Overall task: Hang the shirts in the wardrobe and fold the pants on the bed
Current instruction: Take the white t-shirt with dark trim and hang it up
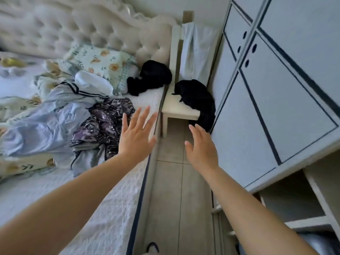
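Note:
Both my hands reach forward with straight, spread fingers and hold nothing. My left hand (137, 134) hovers over the bed's right edge, beside a crumpled purple patterned garment (104, 124). A light blue garment with dark trim (55, 116) lies left of it. A black garment (150, 77) sits on the bed (114, 199) near the pillow. My right hand (201, 150) is above the floor gap, close to the wardrobe (276, 107), whose doors are closed. Another black garment (198, 100) lies on a white chair (176, 109).
A floral pillow (103, 61) and a tufted headboard (82, 30) stand at the bed's head. A pale blue cloth (197, 52) hangs over the chair back. A narrow tiled floor strip (171, 190) runs between bed and wardrobe. Open shelves (298, 205) are at the lower right.

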A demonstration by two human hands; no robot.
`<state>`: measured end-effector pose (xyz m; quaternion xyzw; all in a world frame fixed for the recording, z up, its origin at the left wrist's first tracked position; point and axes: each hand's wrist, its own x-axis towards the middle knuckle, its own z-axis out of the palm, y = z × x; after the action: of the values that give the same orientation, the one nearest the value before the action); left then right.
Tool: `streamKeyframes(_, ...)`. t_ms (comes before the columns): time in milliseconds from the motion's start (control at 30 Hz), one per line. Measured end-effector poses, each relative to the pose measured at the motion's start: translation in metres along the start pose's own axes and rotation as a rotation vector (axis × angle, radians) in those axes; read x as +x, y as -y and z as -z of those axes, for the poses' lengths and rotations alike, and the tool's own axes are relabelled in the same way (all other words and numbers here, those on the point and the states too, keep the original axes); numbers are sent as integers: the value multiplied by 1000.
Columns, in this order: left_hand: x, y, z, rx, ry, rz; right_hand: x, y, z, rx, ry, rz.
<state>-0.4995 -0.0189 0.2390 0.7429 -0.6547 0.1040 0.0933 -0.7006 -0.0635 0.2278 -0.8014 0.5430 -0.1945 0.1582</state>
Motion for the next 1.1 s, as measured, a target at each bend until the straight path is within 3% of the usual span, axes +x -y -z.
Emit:
streamKeyframes(533, 17, 164, -91, 13, 186, 371, 142, 111, -162, 31, 397, 277)
streamKeyframes(933, 62, 229, -165, -179, 209, 831, 266, 158, -253, -95, 634, 577)
streamKeyframes(1100, 56, 272, -184, -184, 219, 933, 296, 175, -283, -100, 671, 523)
